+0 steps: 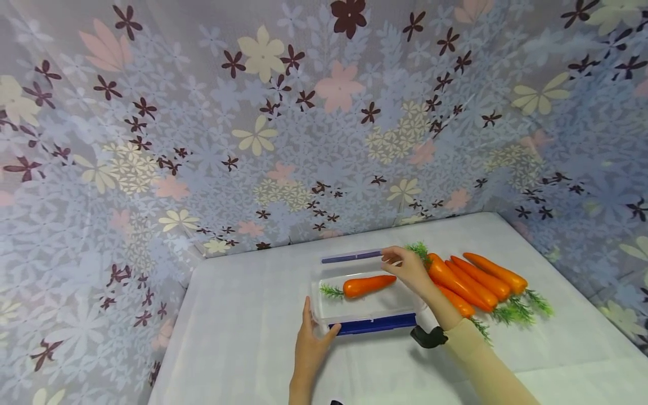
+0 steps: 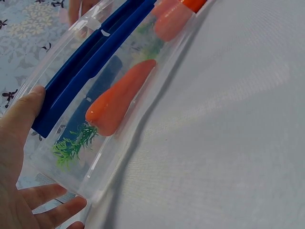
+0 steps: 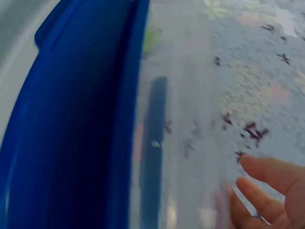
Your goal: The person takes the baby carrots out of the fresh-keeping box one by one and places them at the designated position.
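A clear plastic container [image 1: 336,310] stands on the white-covered table with its top uncovered. Inside lies one orange carrot [image 1: 365,286], its green leaves toward the left end. Blue latch flaps run along the near side [image 1: 377,324] and the far side [image 1: 351,257]. My left hand [image 1: 311,343] holds the container's left end, thumb [image 2: 29,107] on the rim beside the near flap and fingers spread along the end wall. Over the far right corner is my right hand [image 1: 407,270], fingers loosely bent with nothing between them. Its fingers [image 3: 267,169] show beyond the clear wall in the right wrist view.
Several more carrots [image 1: 478,278] with green leaves lie in a group right of the container, close to my right forearm. A flowered curtain [image 1: 314,140] rises behind the table's back edge and along its sides. A black device [image 1: 429,336] sits on my right wrist.
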Demonstrator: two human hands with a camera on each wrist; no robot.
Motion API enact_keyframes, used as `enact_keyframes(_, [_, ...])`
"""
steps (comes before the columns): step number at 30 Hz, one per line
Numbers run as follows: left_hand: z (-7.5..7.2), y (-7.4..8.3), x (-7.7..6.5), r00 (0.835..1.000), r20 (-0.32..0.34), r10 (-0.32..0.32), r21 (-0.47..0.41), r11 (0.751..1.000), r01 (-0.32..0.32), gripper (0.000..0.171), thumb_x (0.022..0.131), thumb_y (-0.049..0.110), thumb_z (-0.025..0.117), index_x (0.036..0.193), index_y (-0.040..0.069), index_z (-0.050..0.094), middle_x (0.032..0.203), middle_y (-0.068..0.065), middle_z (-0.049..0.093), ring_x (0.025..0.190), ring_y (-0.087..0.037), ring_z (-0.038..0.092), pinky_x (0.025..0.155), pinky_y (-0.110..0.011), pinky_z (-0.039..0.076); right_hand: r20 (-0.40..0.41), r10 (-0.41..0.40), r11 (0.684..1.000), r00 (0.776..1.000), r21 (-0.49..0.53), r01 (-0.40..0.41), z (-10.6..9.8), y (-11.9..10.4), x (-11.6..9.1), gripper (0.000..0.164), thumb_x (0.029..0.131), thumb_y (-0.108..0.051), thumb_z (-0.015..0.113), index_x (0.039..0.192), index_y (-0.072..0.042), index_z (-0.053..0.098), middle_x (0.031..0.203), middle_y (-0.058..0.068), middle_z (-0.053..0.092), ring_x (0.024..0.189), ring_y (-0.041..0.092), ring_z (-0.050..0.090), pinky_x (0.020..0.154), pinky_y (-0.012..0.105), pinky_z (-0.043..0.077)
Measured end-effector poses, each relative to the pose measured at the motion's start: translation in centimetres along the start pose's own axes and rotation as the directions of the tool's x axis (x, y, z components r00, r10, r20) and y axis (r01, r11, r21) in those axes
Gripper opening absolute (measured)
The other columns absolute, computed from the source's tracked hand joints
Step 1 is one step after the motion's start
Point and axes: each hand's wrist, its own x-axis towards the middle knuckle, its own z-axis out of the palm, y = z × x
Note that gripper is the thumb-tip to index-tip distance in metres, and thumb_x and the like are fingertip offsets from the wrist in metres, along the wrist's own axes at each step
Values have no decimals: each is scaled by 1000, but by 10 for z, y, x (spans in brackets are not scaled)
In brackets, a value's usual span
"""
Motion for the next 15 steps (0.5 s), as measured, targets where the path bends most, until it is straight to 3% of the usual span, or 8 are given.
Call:
enact_keyframes(3, [1, -1, 0, 1000, 0, 4, 11, 1000, -4, 99, 77, 49, 74, 153, 17, 18, 148, -16, 42, 121, -36, 55, 104, -57, 39, 123, -8, 1000, 992, 22, 5, 11, 2, 9, 33, 82, -5, 70, 112, 6, 63, 99, 22, 68, 88, 30, 65, 76, 35, 55])
enact_keyframes(8, [1, -3, 2, 1000, -5, 6, 27, 1000, -6, 99, 77, 46, 75, 153, 16, 19, 147, -18, 44, 119, -36, 57, 104, -56, 40, 280, -17, 999, 960, 32, 8, 26, 0, 22, 37, 80, -4, 71, 114, 8, 62, 105, 27, 67, 96, 37, 63, 84, 45, 54])
enact_keyframes(15, [0, -5, 3, 999, -2, 35, 3, 999, -35, 99, 77, 46, 75, 153, 17, 18, 142, -20, 49, 115, -35, 59, 100, -57, 41, 332, -17, 1000, 943, 26, 9, 46, 10, 29, 39, 78, -1, 71, 112, 13, 60, 108, 29, 65, 100, 42, 61, 90, 50, 51])
